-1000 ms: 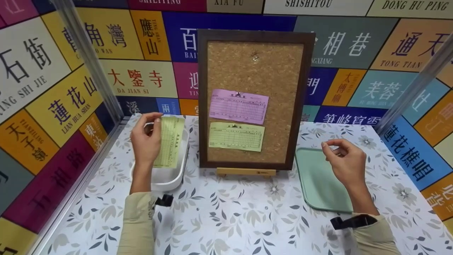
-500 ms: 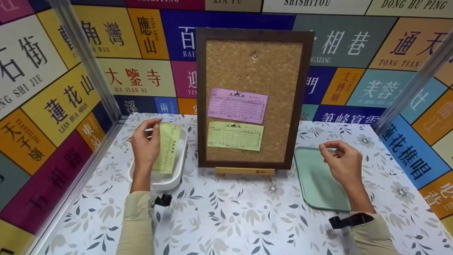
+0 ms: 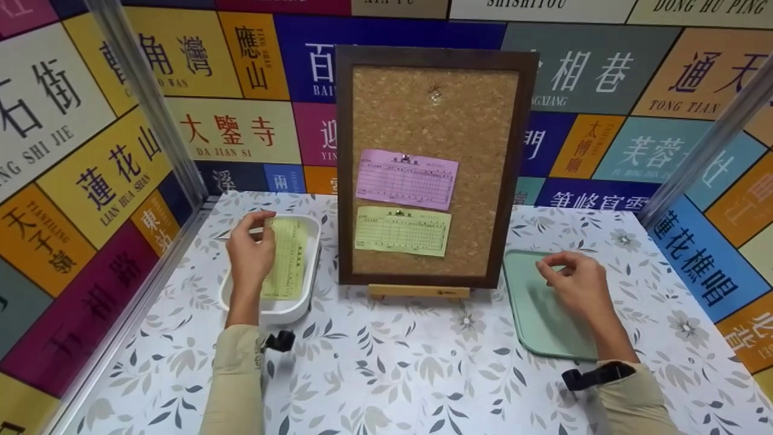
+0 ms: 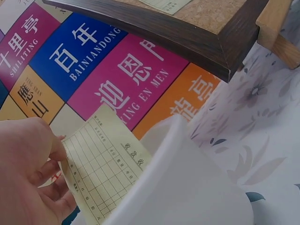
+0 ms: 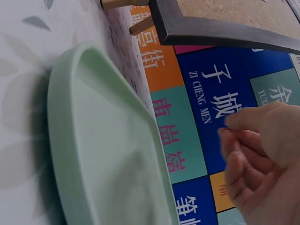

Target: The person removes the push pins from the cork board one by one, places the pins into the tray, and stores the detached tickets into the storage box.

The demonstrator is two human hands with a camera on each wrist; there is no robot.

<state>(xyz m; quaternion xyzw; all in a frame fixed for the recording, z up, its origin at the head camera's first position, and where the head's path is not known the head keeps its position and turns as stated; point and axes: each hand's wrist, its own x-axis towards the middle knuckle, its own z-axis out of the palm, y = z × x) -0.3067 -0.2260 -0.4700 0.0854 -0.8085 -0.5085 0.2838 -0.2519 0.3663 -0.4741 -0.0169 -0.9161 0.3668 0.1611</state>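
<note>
Yellow slip (image 3: 287,263) has moved lower in the white tub (image 3: 290,312).

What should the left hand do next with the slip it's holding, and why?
Probably ease the left hand open, so the yellow slip settles in the white container: the hand pinches the slip's edge, and the left wrist view shows the lower part behind the container's wall.

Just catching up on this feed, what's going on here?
A person's left hand holds a yellow slip partly inside a white tub. The right hand is by a green tray, its fingers curled; whether they grip anything is unclear. A pink slip and a second yellow slip hang on the corkboard.
</note>
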